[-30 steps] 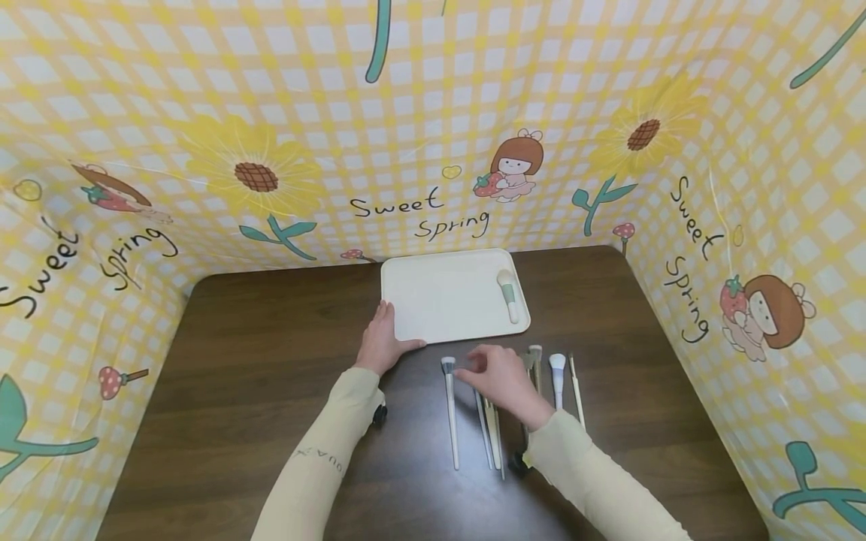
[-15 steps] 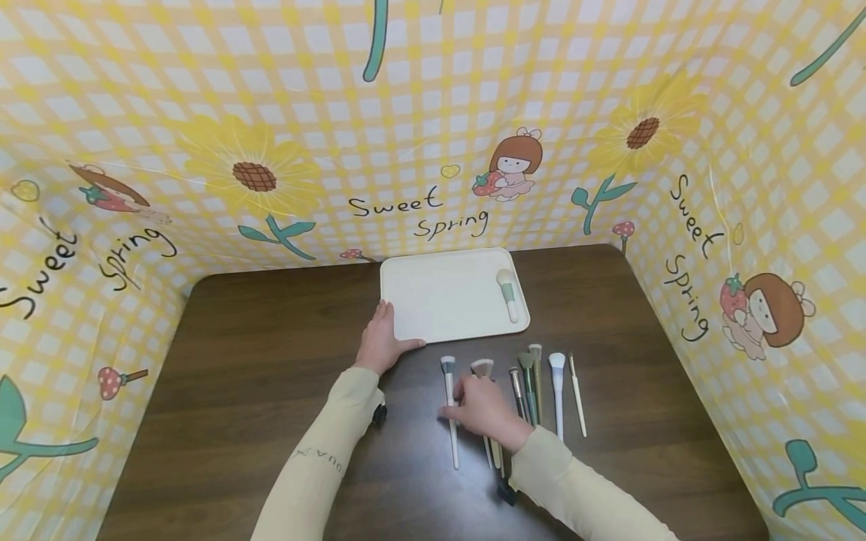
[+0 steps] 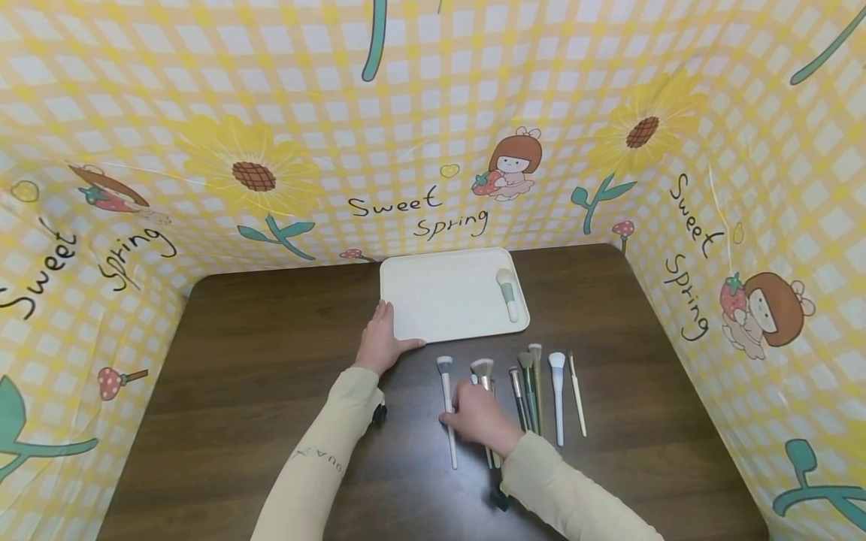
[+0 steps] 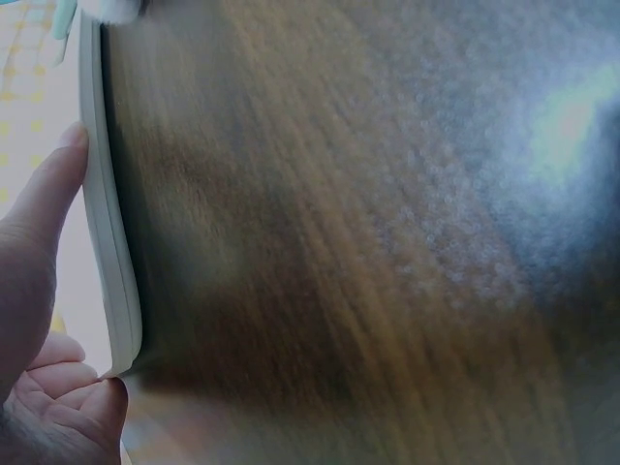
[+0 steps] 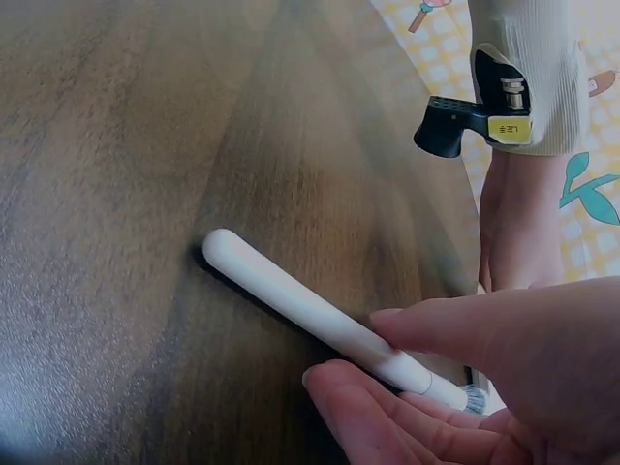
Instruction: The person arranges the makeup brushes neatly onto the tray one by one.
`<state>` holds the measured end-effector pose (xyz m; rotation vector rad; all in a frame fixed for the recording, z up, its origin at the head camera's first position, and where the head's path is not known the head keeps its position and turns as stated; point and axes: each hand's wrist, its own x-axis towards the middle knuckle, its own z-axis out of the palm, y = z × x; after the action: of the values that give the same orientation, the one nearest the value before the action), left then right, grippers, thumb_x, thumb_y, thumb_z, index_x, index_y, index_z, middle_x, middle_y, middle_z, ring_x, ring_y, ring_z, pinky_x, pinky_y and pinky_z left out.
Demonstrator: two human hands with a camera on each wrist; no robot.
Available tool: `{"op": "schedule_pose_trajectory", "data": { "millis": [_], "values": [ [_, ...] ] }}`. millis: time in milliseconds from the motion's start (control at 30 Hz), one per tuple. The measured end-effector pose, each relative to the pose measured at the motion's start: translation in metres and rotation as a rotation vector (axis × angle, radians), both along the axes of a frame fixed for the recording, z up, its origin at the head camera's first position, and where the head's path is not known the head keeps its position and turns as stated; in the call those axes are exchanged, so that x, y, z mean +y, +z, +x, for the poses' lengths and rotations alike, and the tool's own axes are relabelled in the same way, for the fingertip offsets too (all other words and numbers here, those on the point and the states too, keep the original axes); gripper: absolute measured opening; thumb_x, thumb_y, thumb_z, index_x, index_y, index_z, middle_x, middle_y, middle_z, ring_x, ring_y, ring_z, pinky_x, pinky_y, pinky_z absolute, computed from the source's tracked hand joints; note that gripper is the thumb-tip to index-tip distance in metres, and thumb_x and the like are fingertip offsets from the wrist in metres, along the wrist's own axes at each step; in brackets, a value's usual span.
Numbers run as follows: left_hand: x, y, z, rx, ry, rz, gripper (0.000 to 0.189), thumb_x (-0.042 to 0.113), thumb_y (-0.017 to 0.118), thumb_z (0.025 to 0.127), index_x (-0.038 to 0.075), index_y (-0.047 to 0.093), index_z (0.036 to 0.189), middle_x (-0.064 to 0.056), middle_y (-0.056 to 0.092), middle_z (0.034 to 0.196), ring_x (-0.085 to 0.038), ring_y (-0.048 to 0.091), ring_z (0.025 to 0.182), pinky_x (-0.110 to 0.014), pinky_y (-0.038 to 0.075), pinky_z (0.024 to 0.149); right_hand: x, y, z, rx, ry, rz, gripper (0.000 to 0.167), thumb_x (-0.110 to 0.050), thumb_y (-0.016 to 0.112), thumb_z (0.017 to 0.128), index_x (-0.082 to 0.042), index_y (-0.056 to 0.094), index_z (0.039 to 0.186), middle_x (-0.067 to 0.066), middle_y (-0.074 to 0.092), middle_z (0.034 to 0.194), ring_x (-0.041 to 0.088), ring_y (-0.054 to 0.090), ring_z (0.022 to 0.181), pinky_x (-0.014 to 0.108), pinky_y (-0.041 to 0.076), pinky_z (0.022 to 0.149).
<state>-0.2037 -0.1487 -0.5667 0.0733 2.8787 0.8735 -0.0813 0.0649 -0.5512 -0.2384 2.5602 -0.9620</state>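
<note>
My left hand (image 3: 379,342) grips the near left corner of a white rectangular tray (image 3: 440,297); the left wrist view has its thumb along the tray's rim (image 4: 108,223) and its fingers curled at the corner. A makeup brush with a green and white handle (image 3: 509,295) lies at the tray's right end. In front of the tray, my right hand (image 3: 483,417) pinches a white-handled makeup brush (image 3: 446,379) between thumb and fingers. The right wrist view shows this brush's rounded handle (image 5: 291,300) lying low over the table, grey bristles partly behind the hand.
Right of the held brush, a broad-headed brush (image 3: 482,367) and others are partly covered by my right hand. Further right lie a green brush (image 3: 528,387), a white brush (image 3: 558,391) and a thin brush (image 3: 577,398). Checked cloth (image 3: 419,135) rises behind the dark wooden table (image 3: 257,391).
My right hand has come down toward the table's front and left, off the other brushes, and taken hold of the white-handled brush, whose head shifted slightly left. My left hand stays on the tray.
</note>
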Motion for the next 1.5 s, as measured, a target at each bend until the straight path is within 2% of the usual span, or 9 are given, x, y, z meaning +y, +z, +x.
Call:
{"op": "schedule_pose_trajectory", "data": {
  "millis": [433, 1167, 1500],
  "values": [
    [-0.0008, -0.0047, -0.0018, -0.003, 0.012, 0.004, 0.119, 0.052, 0.087, 0.078, -0.008, 0.023, 0.157, -0.029, 0.017, 0.163, -0.041, 0.024, 0.148, -0.049, 0.030, 0.116, -0.0014, -0.0011, 0.0004, -0.033, -0.008, -0.012, 0.023, -0.011, 0.077, 0.089, -0.007, 0.053, 0.089, 0.002, 0.056, 0.069, 0.011, 0.059, 0.047, 0.026, 0.048, 0.041],
    [-0.0010, -0.0031, -0.0015, 0.019, -0.001, 0.000, 0.118, 0.052, 0.086, 0.079, -0.011, 0.023, 0.156, -0.031, 0.017, 0.162, -0.041, 0.023, 0.149, -0.050, 0.029, 0.116, -0.0028, 0.0016, -0.0014, -0.054, -0.003, 0.001, 0.020, -0.009, 0.075, 0.089, -0.007, 0.055, 0.090, 0.002, 0.057, 0.070, 0.012, 0.059, 0.049, 0.025, 0.048, 0.042],
    [-0.0003, -0.0012, -0.0006, 0.005, 0.003, -0.002, 0.118, 0.052, 0.086, 0.079, -0.010, 0.022, 0.157, -0.030, 0.016, 0.163, -0.042, 0.023, 0.148, -0.050, 0.029, 0.116, 0.0001, 0.0087, -0.0075, 0.010, 0.006, 0.007, 0.018, -0.013, 0.075, 0.089, -0.010, 0.058, 0.083, -0.001, 0.057, 0.064, 0.012, 0.056, 0.051, 0.028, 0.047, 0.044]
  ]
}}
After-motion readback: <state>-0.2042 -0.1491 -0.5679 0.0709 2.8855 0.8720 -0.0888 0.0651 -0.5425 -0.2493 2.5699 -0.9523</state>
